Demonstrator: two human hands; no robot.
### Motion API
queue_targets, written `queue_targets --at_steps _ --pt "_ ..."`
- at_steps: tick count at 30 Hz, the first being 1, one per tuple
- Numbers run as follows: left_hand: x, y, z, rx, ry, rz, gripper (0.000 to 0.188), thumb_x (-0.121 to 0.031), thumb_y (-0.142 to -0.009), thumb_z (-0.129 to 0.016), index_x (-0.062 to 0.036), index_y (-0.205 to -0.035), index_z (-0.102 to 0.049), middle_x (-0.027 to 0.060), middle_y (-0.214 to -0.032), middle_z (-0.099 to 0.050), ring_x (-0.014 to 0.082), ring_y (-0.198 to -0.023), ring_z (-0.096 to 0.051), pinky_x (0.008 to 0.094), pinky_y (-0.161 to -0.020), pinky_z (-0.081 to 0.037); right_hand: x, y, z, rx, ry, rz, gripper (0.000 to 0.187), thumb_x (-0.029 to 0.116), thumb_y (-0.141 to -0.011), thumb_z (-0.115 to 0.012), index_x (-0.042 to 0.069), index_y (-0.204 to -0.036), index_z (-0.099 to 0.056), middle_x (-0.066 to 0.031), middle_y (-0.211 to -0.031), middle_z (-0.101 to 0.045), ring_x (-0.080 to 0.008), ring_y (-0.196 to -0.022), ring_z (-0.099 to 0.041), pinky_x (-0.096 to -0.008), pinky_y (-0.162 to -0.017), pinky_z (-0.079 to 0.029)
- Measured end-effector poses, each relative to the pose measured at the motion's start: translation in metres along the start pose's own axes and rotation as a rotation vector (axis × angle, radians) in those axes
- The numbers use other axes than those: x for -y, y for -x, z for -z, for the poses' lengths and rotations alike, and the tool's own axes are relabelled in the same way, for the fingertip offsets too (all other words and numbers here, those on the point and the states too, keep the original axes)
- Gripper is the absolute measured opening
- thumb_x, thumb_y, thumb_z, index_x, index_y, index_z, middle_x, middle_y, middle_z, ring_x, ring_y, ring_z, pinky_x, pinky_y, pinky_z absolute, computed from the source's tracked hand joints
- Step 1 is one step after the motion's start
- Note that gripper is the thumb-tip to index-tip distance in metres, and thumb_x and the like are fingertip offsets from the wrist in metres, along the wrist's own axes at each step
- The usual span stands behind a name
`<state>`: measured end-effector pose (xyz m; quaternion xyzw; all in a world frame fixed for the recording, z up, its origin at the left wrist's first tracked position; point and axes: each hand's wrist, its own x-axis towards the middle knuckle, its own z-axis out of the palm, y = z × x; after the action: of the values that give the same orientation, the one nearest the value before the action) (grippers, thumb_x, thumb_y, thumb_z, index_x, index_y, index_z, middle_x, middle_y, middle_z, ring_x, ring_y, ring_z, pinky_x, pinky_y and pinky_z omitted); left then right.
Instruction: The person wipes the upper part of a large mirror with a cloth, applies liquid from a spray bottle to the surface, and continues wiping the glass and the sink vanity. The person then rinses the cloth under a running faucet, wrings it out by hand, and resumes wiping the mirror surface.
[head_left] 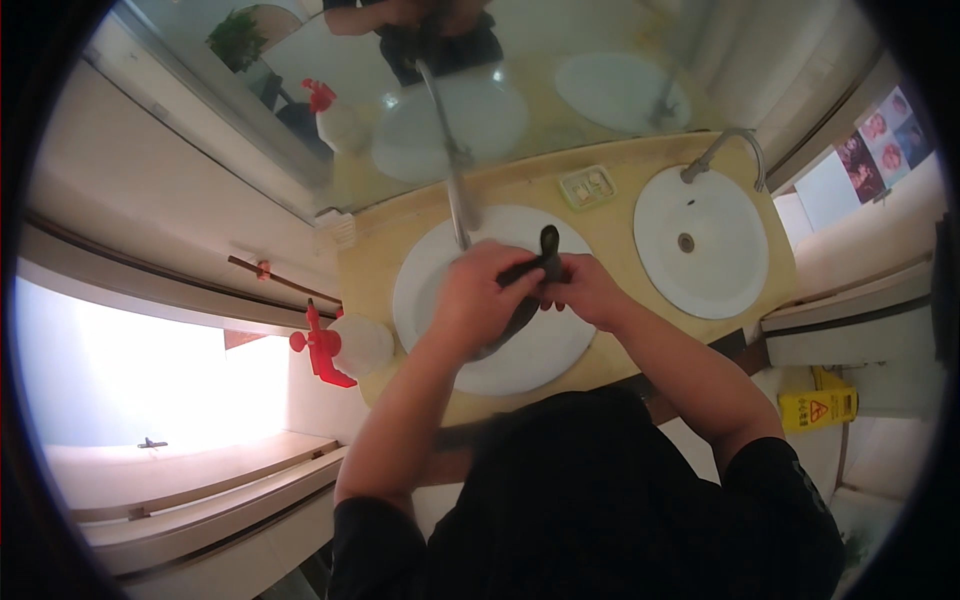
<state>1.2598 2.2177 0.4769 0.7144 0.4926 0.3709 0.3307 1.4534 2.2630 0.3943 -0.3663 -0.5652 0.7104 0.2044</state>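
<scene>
Over the left white washbasin, my left hand and my right hand meet on a dark, limp, cloth-like piece. One end of it stands up in a narrow loop between my hands, and more of it hangs below my left hand towards the bowl. The fingers of both hands are closed on it. Its exact kind cannot be made out. Just beyond my left hand rises a metal tap; no water shows clearly from it.
Left of the basin stands a white spray bottle with a red head. Behind, on the yellowish counter, lies a small soap dish. A second washbasin with a curved tap is to the right. A mirror backs the counter.
</scene>
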Motion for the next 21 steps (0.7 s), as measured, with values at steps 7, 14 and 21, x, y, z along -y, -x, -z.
queue_targets --at_steps 7,14,21 --pt "-0.041 0.001 -0.026 -0.208 -0.171 0.112 0.027 -0.017 -0.076 -0.077 -0.0034 -0.097 -0.068 0.0119 -0.086 -0.064 0.0284 -0.080 -0.062 0.0342 -0.072 -0.051 -0.010 -0.002 -0.002 -0.574 -0.306 0.173 0.040 0.019 -0.083 -0.073 0.005 -0.116 -0.054 -0.0097 -0.104 -0.063 -0.0161 -0.095 -0.061 -0.0315 -0.082 -0.050" --pt "-0.066 -0.007 -0.093 0.252 -0.162 -0.043 0.031 -0.017 -0.078 -0.066 -0.0064 -0.108 -0.065 0.0162 -0.098 -0.057 0.0353 -0.097 -0.056 0.0424 -0.084 -0.047 -0.078 0.013 0.015 0.141 -0.699 0.021 0.048 0.027 -0.092 -0.063 0.006 -0.133 -0.047 -0.0127 -0.137 -0.048 -0.0230 -0.123 -0.049 -0.0371 -0.103 -0.043" --pt "-0.062 -0.045 -0.050 0.051 -0.479 -0.095 0.029 -0.015 -0.080 -0.061 -0.0076 -0.107 -0.066 0.0163 -0.094 -0.059 0.0363 -0.092 -0.058 0.0438 -0.080 -0.048 -0.065 0.015 0.054 0.190 -0.540 -0.017 0.053 0.031 -0.095 -0.059 0.005 -0.139 -0.043 -0.0127 -0.139 -0.048 -0.0260 -0.124 -0.050 -0.0380 -0.106 -0.041"
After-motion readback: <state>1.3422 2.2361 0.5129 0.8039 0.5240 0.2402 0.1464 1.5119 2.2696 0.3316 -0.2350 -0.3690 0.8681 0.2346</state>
